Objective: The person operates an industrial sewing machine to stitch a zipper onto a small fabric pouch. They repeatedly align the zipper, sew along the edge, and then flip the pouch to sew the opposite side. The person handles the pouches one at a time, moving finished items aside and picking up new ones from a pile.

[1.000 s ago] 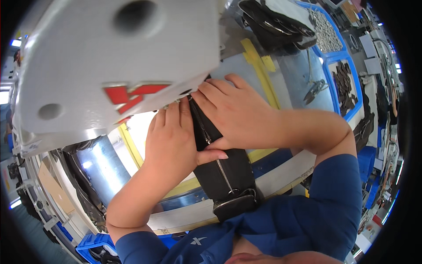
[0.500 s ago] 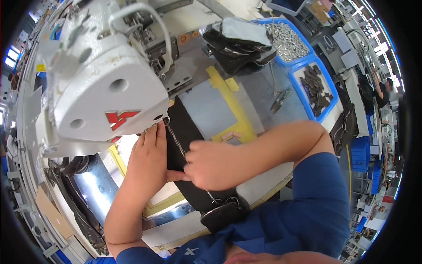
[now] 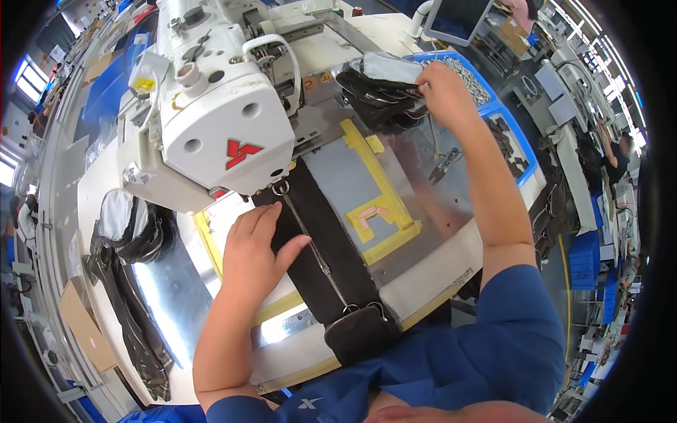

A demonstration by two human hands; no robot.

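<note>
Two blue bins stand at the far right of the tabletop (image 3: 451, 254). The nearer-centre blue bin (image 3: 486, 99) holds a heap of small silvery metal parts; the other blue tray (image 3: 525, 166) beside it holds small dark pieces. Between the sewing machine and the bins lies a stack of dark cut pieces (image 3: 377, 88), grey on top.

The tabletop is pale with a shiny metal plate (image 3: 423, 183) set into it, marked out with strips of yellow tape (image 3: 374, 176). A small pair of thread snips (image 3: 444, 163) lies on the plate. The white industrial sewing machine (image 3: 218, 120) fills the upper left. To its left, another pile of dark and grey pieces (image 3: 130, 233) hangs over the tabletop edge. Around it lies a factory floor with further workstations, blue crates and a monitor (image 3: 458, 17) at the top.

The black strap piece (image 3: 331, 261) runs from under the machine head toward the person, a silver zipper (image 3: 310, 247) down its middle, its near end hanging off the tabletop edge against the blue shirt. The left hand (image 3: 254, 257) lies flat on its left edge, fingers together and pointing at the needle, thumb spread across the fabric toward the zipper. The right hand (image 3: 441, 88) is stretched far out, fingers closed on the edge of the stack of dark cut pieces.
</note>
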